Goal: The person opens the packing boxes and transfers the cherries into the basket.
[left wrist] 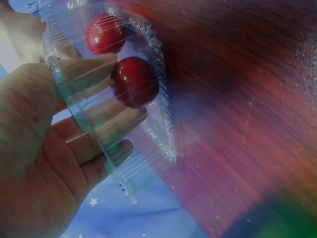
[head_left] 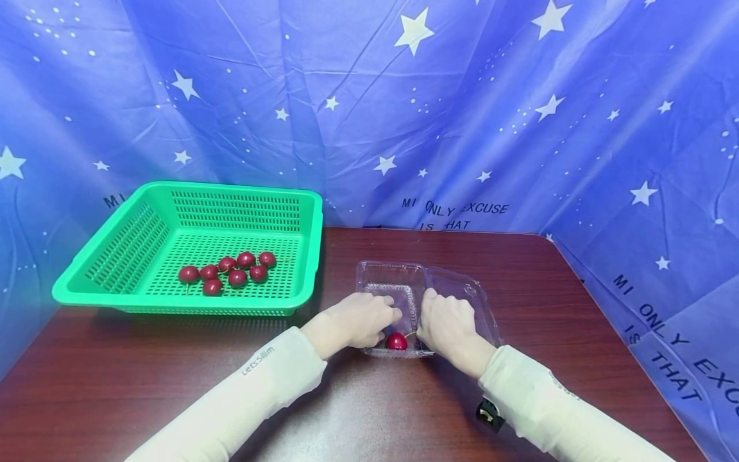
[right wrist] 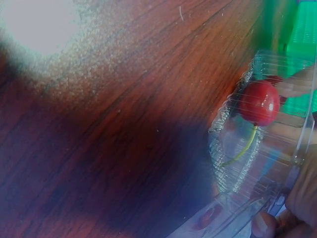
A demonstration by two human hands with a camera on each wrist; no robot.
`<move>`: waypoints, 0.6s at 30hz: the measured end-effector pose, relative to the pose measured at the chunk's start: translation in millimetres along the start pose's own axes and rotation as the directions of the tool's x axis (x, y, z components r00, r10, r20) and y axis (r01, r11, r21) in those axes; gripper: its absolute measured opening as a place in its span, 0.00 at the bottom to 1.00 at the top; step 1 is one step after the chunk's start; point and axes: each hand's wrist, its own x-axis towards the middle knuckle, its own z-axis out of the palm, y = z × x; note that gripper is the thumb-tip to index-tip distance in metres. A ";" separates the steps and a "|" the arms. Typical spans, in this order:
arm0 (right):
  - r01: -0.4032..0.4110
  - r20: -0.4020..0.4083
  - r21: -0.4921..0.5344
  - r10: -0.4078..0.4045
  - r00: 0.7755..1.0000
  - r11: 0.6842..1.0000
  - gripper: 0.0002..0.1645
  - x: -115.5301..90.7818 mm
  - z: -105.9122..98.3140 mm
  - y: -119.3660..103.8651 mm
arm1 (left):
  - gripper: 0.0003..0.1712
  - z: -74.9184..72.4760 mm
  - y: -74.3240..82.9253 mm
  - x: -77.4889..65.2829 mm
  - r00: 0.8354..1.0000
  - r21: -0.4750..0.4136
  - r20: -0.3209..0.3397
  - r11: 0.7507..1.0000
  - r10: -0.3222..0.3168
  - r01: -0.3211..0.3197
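Observation:
A clear plastic hinged box [head_left: 392, 264] lies unfolded on the table. My left hand [head_left: 360, 319] reaches over its left wall with the fingers down inside. In the left wrist view, two dark red cherries show through the plastic: the nearer cherry [left wrist: 134, 82] is right by my extended fingers [left wrist: 119, 126], with the other cherry [left wrist: 105, 33] just beyond. One cherry with a green stem [right wrist: 259, 102] sits by the front wall in the right wrist view. My right hand [head_left: 453, 324] grips the box at the fold between tray and lid, fingers curled over it.
A green plastic basket [head_left: 314, 256] stands at the left, with several cherries [head_left: 237, 278] on its slotted floor. The brown wooden table [head_left: 369, 410] reaches back to a blue star-patterned curtain [head_left: 346, 128]. The box's lid [head_left: 482, 301] spreads to the right.

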 end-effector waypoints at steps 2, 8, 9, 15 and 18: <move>0.000 -0.001 0.000 0.000 1.000 1.000 0.12 0.1 0.4 0.0 | 0.12 1.2 0.3 0.7 1.000 -0.010 -0.001 1.000 -0.002 0.002; -0.002 0.001 0.002 0.002 1.000 1.000 0.12 -0.2 0.4 -0.2 | 0.10 4.5 0.6 2.2 1.000 -0.018 -0.012 1.000 0.000 0.000; -0.003 0.002 0.002 0.003 1.000 1.000 0.12 -0.2 0.3 -0.3 | 0.10 5.1 0.5 2.4 1.000 -0.022 -0.017 1.000 -0.001 0.000; -0.005 -0.004 0.002 0.005 1.000 1.000 0.12 0.3 0.5 -0.6 | 0.08 9.5 -0.4 4.6 0.999 -0.021 -0.053 1.000 0.004 -0.005; -0.010 -0.004 0.004 0.010 1.000 1.000 0.12 0.6 0.7 -0.7 | 0.05 11.2 -0.2 6.6 0.998 0.002 -0.057 1.000 0.015 -0.014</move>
